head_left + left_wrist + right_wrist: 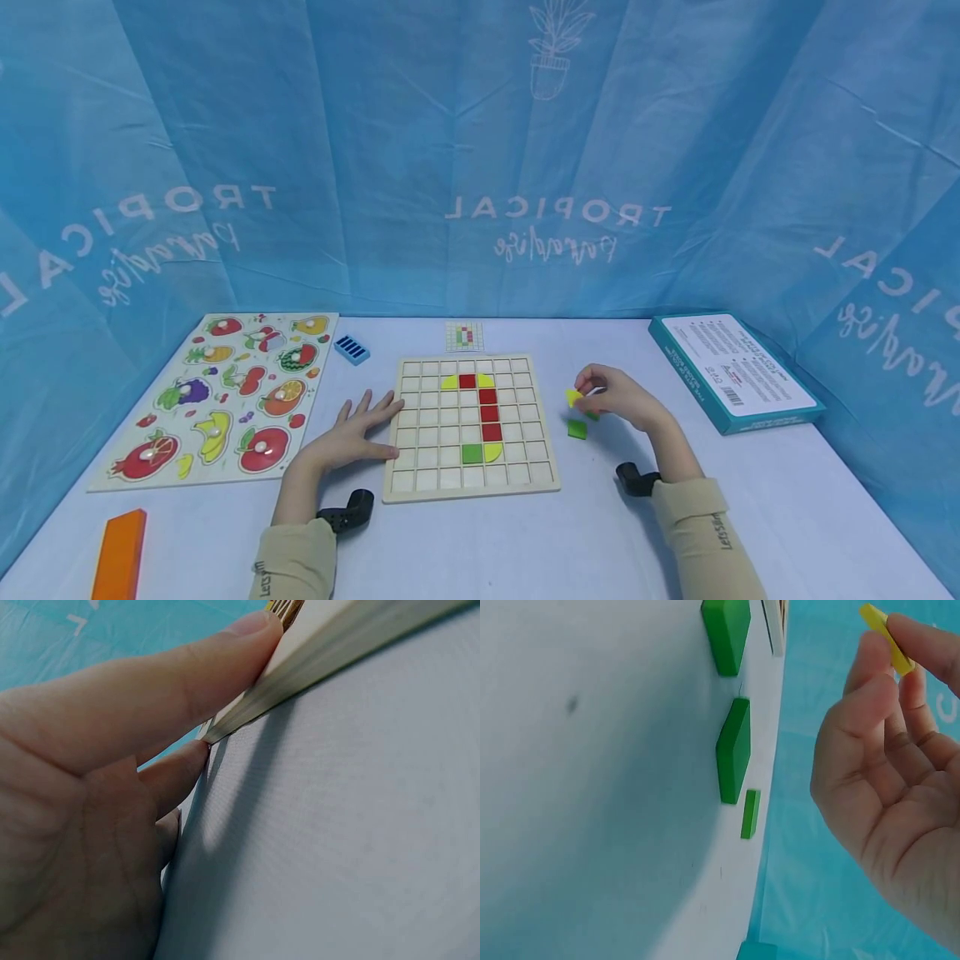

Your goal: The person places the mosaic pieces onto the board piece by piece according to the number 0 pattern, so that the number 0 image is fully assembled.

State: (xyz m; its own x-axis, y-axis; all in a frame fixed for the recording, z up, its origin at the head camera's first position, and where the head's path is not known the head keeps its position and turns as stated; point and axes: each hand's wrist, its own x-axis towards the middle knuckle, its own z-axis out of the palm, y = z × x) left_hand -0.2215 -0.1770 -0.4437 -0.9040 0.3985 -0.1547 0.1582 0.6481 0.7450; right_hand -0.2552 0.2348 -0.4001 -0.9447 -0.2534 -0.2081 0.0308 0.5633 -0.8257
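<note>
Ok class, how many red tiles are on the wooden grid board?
4. One red tile sits between two yellow pieces; the other three run down the column to its right. The left hand only touches the board's edge, so none seems hidden.

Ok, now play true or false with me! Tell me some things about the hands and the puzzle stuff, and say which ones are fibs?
1. The right hand pinches a yellow piece. True.
2. The left hand rests on the fruit puzzle. False: it touches the left edge of the grid board.
3. Four red squares are on the board. True.
4. The orange block is at the right side of the head view. False: it is at the left side.
5. The teal box lies to the right of the board. True.
6. The square at the bottom of the pattern is blue. False: that square is green.
</note>
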